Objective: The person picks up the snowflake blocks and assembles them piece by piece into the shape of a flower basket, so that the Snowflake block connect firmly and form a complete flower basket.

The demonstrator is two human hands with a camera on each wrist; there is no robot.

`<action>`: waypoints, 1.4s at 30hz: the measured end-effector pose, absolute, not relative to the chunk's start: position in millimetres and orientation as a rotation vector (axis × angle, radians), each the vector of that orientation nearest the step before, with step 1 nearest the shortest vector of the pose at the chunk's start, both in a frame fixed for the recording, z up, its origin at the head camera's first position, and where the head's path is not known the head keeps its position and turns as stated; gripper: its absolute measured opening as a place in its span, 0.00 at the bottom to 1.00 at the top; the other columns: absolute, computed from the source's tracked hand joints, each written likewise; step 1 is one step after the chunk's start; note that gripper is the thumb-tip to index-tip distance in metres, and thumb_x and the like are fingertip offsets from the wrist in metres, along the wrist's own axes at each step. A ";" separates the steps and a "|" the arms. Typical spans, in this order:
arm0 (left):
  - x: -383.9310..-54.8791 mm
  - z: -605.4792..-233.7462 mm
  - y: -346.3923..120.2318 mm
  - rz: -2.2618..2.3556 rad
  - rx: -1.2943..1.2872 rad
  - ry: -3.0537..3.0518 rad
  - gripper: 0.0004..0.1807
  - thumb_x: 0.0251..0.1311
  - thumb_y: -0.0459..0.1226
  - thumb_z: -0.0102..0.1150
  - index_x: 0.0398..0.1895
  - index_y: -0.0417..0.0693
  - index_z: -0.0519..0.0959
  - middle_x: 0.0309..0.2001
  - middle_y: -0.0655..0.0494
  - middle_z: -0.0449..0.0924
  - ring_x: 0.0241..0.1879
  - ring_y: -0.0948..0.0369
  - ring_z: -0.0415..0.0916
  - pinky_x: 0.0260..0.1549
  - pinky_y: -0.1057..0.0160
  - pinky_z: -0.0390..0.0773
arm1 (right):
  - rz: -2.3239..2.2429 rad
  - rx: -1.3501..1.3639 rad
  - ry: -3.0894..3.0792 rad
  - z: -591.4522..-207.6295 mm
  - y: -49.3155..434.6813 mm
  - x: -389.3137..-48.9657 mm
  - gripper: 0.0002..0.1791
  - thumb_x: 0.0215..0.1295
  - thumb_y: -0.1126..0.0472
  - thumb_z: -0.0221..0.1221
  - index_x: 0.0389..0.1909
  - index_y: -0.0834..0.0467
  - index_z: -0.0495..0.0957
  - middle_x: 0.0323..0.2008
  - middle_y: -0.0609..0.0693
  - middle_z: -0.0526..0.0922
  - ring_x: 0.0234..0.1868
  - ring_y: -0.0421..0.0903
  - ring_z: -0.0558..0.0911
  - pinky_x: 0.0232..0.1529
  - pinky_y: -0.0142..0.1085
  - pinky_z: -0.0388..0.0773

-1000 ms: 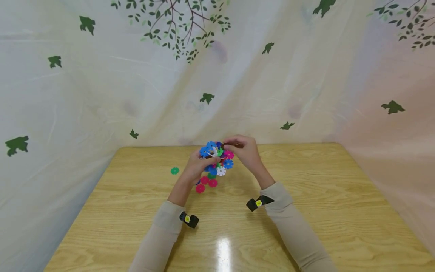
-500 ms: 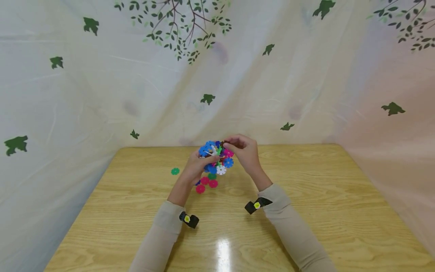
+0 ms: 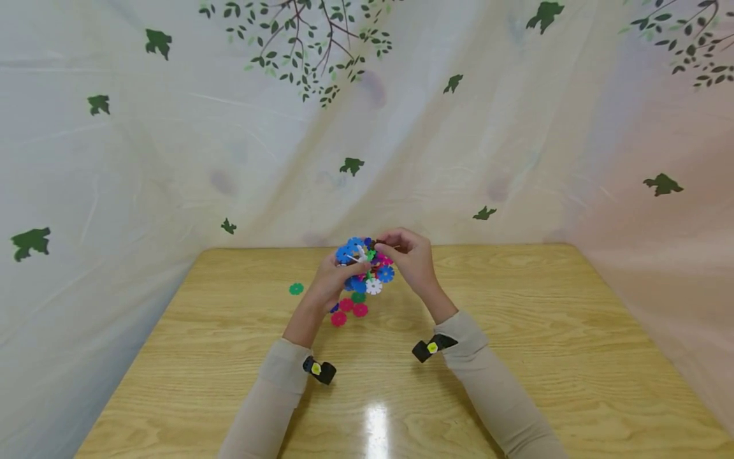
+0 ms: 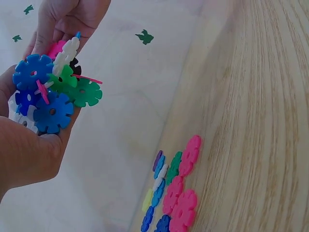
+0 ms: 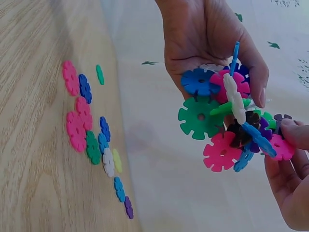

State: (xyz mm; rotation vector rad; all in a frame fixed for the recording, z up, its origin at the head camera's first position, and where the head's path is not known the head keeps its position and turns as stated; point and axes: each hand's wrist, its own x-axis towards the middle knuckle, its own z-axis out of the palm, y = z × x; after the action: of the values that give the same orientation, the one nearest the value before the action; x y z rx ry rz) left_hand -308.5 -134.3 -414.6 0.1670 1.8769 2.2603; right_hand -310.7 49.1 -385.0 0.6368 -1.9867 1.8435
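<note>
My left hand holds a cluster of interlocking flower discs, raised above the table. The notched plastic discs are blue, green, pink, white, purple and black, slotted together at many angles. In the left wrist view a blue disc faces the camera beside the left thumb. My right hand is at the cluster's right side, thumb and fingers pinching a dark flower disc at its edge. A pink disc sits right beside those fingertips. The cluster's inner joints are largely hidden.
Loose flower discs lie on the wooden table below the hands: several pink ones, a green one, plus blue, white, yellow and purple ones. Another green disc lies apart at the left. A printed curtain hangs behind the table.
Both hands stay at the cluster. The right hand has shifted very slightly left, and its forearm a little too. The loose discs have not moved.
</note>
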 end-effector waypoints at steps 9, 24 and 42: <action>-305.6 -413.6 -130.9 2.264 0.187 1.895 0.28 0.63 0.28 0.63 0.67 0.40 0.73 0.57 0.45 0.80 0.46 0.61 0.82 0.47 0.66 0.85 | 1.825 0.706 -2.010 -396.2 55.1 -321.0 0.06 0.63 0.70 0.67 0.39 0.70 0.84 0.33 0.69 0.84 0.30 0.38 0.82 0.35 0.26 0.81; -306.5 -410.0 -133.1 2.226 0.168 1.914 0.24 0.62 0.29 0.65 0.62 0.37 0.74 0.49 0.51 0.83 0.44 0.62 0.82 0.45 0.66 0.85 | 1.832 0.691 -2.072 -394.7 54.4 -320.8 0.07 0.63 0.76 0.64 0.41 0.75 0.81 0.35 0.73 0.82 0.31 0.40 0.81 0.34 0.23 0.80; -306.1 -415.5 -134.1 2.386 0.326 1.674 0.30 0.65 0.34 0.56 0.70 0.39 0.66 0.50 0.61 0.80 0.51 0.64 0.77 0.53 0.66 0.78 | 2.019 0.274 -1.900 -398.4 48.1 -322.8 0.09 0.61 0.73 0.68 0.39 0.71 0.78 0.33 0.54 0.83 0.32 0.36 0.81 0.35 0.24 0.80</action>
State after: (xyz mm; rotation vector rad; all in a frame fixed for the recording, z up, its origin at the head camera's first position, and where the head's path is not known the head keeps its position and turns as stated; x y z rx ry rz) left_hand -306.1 -134.1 -415.5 0.3263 1.6735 2.3865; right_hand -322.8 48.1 -398.4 0.2745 -1.9001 2.0189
